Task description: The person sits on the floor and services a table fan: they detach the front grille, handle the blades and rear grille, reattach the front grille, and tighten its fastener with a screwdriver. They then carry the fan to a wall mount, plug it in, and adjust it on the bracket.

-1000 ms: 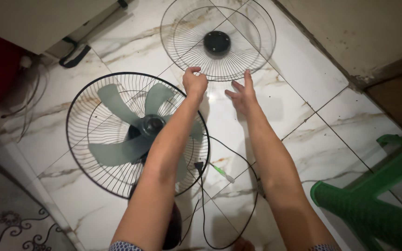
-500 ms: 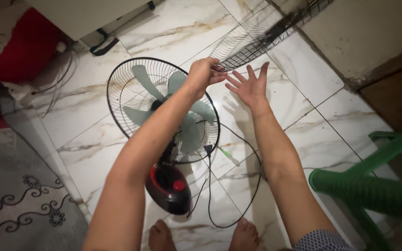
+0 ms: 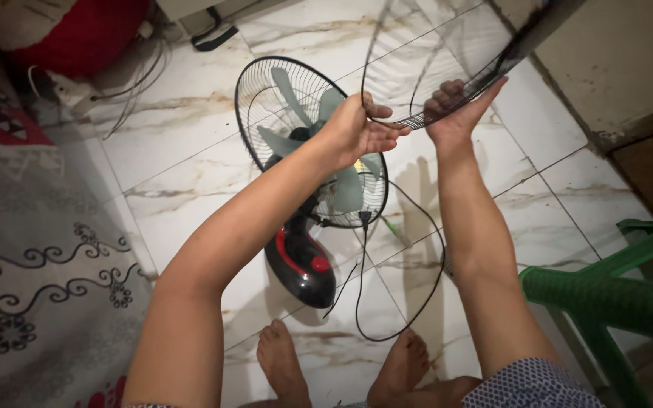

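Floor (image 3: 190, 143): pale marble-look tiles with brown veins, carrying everything below.
Rug (image 3: 32, 287): grey with dark scroll pattern, along the floor's left edge.
Fan (image 3: 307, 151): lying on the floor, rear wire cage and pale green blades facing up, its black and red base (image 3: 300, 264) pointing toward the person's bare feet (image 3: 341, 363).
Front grille (image 3: 447, 64): round wire guard lifted off the floor, tilted, held above and to the right of the fan, its lower rim between both hands.
Green plastic chair (image 3: 614, 295): at the right edge, near the right arm.
Red bundle (image 3: 77, 30): top left, with loose wires beside it.
Power cord (image 3: 410, 302): black, looping on the tiles right of the base.
Left hand (image 3: 357, 128): fingers curled around the grille's lower rim, gripping it.
Right hand (image 3: 459, 109): fingers extended upward, pressed against the grille's rim from behind, holding it.
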A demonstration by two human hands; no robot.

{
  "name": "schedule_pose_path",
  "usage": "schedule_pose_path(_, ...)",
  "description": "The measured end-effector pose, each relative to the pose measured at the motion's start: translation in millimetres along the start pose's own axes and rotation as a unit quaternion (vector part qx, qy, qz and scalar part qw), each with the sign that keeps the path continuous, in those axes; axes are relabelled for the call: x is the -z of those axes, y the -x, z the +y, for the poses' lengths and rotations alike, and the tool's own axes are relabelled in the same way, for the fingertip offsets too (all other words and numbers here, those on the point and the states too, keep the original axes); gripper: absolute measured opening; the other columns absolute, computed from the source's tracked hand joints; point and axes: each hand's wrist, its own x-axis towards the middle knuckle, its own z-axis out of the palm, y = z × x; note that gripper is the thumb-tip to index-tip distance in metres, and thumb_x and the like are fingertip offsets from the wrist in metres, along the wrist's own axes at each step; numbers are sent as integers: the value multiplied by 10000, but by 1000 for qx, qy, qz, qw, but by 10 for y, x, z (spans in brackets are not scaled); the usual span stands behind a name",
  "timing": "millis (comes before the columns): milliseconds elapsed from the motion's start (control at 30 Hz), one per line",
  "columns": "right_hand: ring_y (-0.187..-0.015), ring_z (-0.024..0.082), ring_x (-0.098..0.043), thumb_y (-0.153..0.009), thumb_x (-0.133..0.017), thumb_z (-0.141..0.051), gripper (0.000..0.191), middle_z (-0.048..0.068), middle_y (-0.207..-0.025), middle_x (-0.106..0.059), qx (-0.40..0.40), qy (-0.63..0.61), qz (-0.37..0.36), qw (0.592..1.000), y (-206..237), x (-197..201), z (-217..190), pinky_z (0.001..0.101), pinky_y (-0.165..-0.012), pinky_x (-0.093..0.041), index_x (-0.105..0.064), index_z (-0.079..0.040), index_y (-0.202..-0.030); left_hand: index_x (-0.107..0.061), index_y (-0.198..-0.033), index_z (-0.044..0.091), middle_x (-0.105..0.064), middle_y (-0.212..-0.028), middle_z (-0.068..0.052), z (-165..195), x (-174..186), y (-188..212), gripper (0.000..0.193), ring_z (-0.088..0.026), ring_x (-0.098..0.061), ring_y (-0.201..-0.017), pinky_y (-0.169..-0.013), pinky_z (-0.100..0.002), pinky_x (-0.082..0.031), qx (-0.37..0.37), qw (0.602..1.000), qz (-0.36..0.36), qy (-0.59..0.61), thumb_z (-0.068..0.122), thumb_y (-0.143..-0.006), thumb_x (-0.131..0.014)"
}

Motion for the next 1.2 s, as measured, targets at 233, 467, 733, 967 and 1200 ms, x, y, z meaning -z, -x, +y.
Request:
schedule_pose_path(233, -398, 125, -228, -681, -715, -871, 741, -46, -485, -274, 3, 95, 174, 980, 221, 220, -99, 281, -388, -172, -460, -175, -692, -628, -1116, 76, -754, -797, -130, 274, 296, 596, 317, -199, -689, -627, -532, -324, -531, -189, 902, 143, -361, 304, -960, -472)
schedule_pose_path(467, -509, 190, -457, -729, -552, -872, 749, 11, -630, -510, -36, 177, 268, 946, 692, 600, -44, 317, -462, -332, -575, -183, -1023, -734, -826, 103, -715, -848, -84, 354, 862, 1326, 92, -332, -670, -852, -753, -454, -540, -437, 492, 111, -745, 195, -815, -736)
schedule_pose_path(733, -407, 118, -221, -811, -573, -869, 763, -53, -516, -277, -96, 182, 270, 941, 667, 954, -22, 276, -402, -196, -625, -157, -1079, -762, -803, 136, -687, -880, -48, -114, 727, 1556, 299, -287, -671, -901, -732, -436, -545, -281, 426, -49, -858, 335, -613, -876)
schedule_pose_path(967, -416, 111, -203, -847, -557, -837, 740, -56, -519, -241, -104, 226, 327, 912, 657, 946, 111, 275, -410, -191, -613, -132, -1066, -756, -820, 117, -701, -905, -19, -230, 803, 1390, 267, -250, -676, -939, -751, -425, -553, -279, 327, -44, -902, 306, -669, -869)
schedule_pose_path(1200, -413, 100, -205, -914, -506, -808, 742, -58, -517, -231, -155, 227, 330, 903, 700, 907, 179, 259, -401, -196, -662, -117, -1135, -735, -794, 114, -674, -866, -13, -205, 879, 1460, 258, -241, -659, -927, -724, -409, -546, -303, 337, -50, -890, 309, -680, -859)
